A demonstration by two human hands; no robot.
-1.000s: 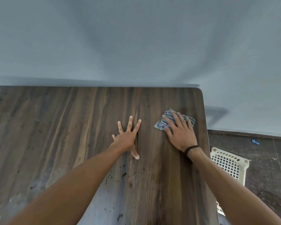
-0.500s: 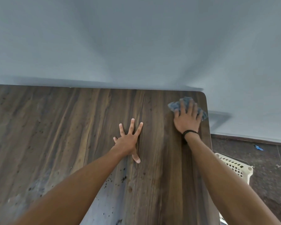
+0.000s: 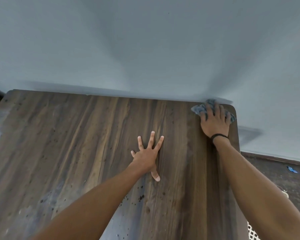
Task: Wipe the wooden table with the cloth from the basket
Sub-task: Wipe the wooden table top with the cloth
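Count: 1 wooden table [image 3: 76,153], 1 cloth [image 3: 198,110], 2 hands, 1 basket [image 3: 252,233] (only a white lattice corner shows at the bottom right, on the floor beside the table).

Cloth: blue-grey patterned, bunched, on the table's far right corner, up against the wall [image 3: 145,49].

Right hand [image 3: 214,123]: palm down on the cloth, fingers extended and close together, pressing it flat to the wood. Cloth edges stick out left and right of the fingers. One black wristband [image 3: 218,135] on that wrist.

Left hand [image 3: 146,158]: flat on bare wood near the table's middle, fingers spread wide, thumb pointing back, holding nothing.

Dark specks on the near part of the tabletop. 1 small blue scrap [image 3: 292,169] on the floor to the right.
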